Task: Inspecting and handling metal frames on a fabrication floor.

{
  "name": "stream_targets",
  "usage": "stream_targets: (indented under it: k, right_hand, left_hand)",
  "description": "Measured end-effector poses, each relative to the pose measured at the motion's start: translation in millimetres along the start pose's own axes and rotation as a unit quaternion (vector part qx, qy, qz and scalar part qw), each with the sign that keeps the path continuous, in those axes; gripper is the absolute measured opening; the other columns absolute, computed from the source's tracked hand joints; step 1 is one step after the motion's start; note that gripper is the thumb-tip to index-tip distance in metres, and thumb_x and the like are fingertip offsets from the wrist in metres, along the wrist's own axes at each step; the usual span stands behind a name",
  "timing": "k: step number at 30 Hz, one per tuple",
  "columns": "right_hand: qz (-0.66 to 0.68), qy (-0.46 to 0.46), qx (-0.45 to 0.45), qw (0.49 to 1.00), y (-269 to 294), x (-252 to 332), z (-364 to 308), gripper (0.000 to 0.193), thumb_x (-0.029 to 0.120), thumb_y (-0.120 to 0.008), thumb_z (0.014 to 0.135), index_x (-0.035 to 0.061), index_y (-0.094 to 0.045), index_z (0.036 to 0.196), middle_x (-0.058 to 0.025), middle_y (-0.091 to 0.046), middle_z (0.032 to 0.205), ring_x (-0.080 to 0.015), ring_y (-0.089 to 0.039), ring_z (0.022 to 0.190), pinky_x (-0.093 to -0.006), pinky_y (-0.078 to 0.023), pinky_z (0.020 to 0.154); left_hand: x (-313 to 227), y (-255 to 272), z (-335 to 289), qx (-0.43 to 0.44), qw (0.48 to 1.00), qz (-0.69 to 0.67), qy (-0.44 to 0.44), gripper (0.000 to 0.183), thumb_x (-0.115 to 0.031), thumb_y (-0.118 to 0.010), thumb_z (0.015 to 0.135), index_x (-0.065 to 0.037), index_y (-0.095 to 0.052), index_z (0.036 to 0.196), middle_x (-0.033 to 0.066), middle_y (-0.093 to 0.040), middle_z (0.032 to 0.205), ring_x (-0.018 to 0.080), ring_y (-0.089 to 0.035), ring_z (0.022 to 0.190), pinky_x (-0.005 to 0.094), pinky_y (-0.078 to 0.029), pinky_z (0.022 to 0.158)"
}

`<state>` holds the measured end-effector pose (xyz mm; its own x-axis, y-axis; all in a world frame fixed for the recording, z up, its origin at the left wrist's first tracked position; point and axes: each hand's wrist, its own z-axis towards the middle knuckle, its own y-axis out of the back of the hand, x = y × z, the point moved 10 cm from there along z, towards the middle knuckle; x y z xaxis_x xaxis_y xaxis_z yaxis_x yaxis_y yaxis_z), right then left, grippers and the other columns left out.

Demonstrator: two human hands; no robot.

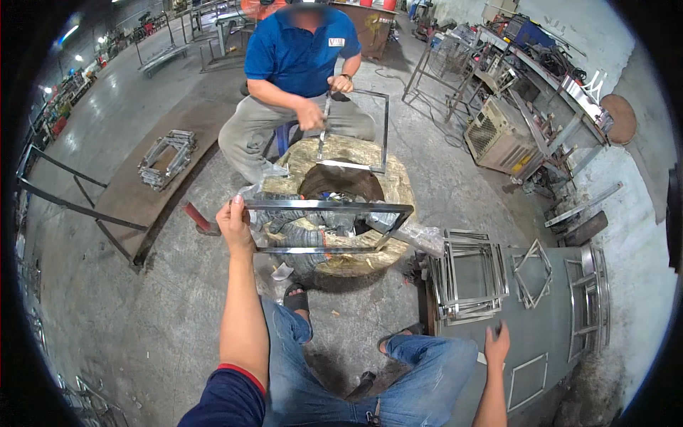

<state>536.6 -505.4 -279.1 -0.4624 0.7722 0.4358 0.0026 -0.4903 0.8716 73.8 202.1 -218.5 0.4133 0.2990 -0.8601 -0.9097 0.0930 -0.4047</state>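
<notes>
A rectangular metal frame point(327, 206) is in my left hand point(235, 225), gripped at its left end with the fingers closed round the bar. It extends rightward over the round wooden spool point(395, 146), in front of the spool's dark centre hole. My right hand point(496, 344) is low at the right, above the grey table point(466, 338). Its fingers look curled, with a small dark patch at their tips and a bit of white beside the palm; what they hold is too small to name. Near it stands a stack of metal frames point(469, 277).
Opposite me a seated person in a blue shirt point(299, 53) handles another metal frame point(386, 132). Clear plastic wrap point(420, 238) lies on the spool's right side. More frames point(167, 160) rest on a brown board point(192, 117) at left. A red-handled tool point(196, 215) lies on the floor.
</notes>
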Motion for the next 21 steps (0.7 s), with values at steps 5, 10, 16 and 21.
stream_targets:
  k: [5,10,16,21]
  right_hand:
    - [0.07,0.132,0.088,0.985,-76,172,134,0.068,0.022,-0.073,0.083,0.0021,-0.045,0.141,-0.0234,-0.058,0.132,-0.0357,-0.056,0.123,-0.0423,-0.043,0.105]
    - [-0.101,0.218,0.167,0.956,-197,261,180,0.084,0.023,-0.075,0.077,0.0086,-0.034,0.15,-0.0199,-0.041,0.149,-0.0367,-0.038,0.139,-0.044,-0.034,0.114]
    - [-0.275,0.165,0.197,0.926,-250,269,172,0.085,0.026,-0.076,0.075,0.0094,-0.034,0.147,-0.0167,-0.047,0.142,-0.037,-0.045,0.132,-0.0479,-0.043,0.104]
    - [-0.17,0.036,0.215,0.961,-239,242,159,0.074,0.042,-0.073,0.072,-0.0011,-0.053,0.129,-0.0261,-0.066,0.111,-0.0427,-0.063,0.103,-0.0463,-0.052,0.089]
  left_hand:
    - [-6,-9,0,0.0,1.0,-0.03,-0.004,0.038,-0.029,-0.061,0.093,-0.013,-0.046,0.063,-0.0059,-0.039,0.056,0.0044,-0.032,0.046,0.0239,-0.022,0.044]
    - [1,-21,-2,0.037,0.998,-0.045,0.038,0.035,-0.029,-0.065,0.092,-0.011,-0.053,0.064,-0.0088,-0.041,0.058,0.0028,-0.031,0.05,0.0242,-0.02,0.048]
    - [2,-45,-3,0.079,0.992,-0.075,0.067,0.036,-0.029,-0.065,0.092,-0.01,-0.055,0.064,-0.0089,-0.041,0.058,0.0029,-0.032,0.051,0.0247,-0.02,0.048]
    - [7,-55,-6,0.102,0.99,-0.048,0.084,0.036,-0.028,-0.064,0.093,-0.01,-0.054,0.064,-0.0086,-0.041,0.058,0.0035,-0.033,0.051,0.025,-0.022,0.048]
